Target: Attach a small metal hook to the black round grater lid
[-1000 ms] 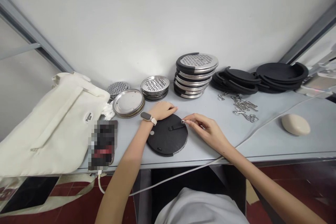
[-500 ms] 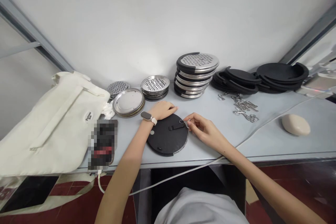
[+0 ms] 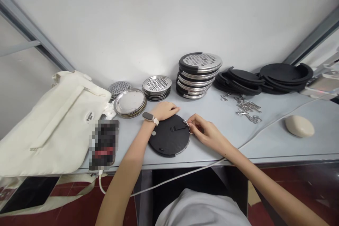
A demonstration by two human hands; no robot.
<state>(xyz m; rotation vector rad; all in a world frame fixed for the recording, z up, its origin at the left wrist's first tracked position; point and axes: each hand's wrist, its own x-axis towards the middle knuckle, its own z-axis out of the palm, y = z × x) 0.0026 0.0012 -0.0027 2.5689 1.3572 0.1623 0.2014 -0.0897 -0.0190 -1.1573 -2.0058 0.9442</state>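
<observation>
A round black disc [image 3: 169, 141] lies flat near the table's front edge, a metal rim showing at its right side. A slot with a narrow black strip runs across its upper part. My left hand [image 3: 166, 110] rests at the disc's far edge, fingers extended to the right and thumb slightly apart. Pinched between the thumb and fingers of my right hand [image 3: 202, 129] is a small metal wire clip [image 3: 186, 123]. It stands at the disc's right edge by the slot's end; my fingers partly hide it. Similar loose wire clips [image 3: 247, 107] lie in a pile farther right.
Behind the disc stand stacked grater discs [image 3: 200, 61], perforated metal plates [image 3: 157, 84] and plain metal lids [image 3: 129, 101]. Black round covers [image 3: 284, 74] sit back right. A cream bag [image 3: 60, 123], phone [image 3: 104, 144], white cable [image 3: 182, 176] and beige rounded object [image 3: 299, 126] are around.
The wire clip in my right hand has turned from lying nearly flat over the disc's right edge to a steeper angle there. My left hand stays in place.
</observation>
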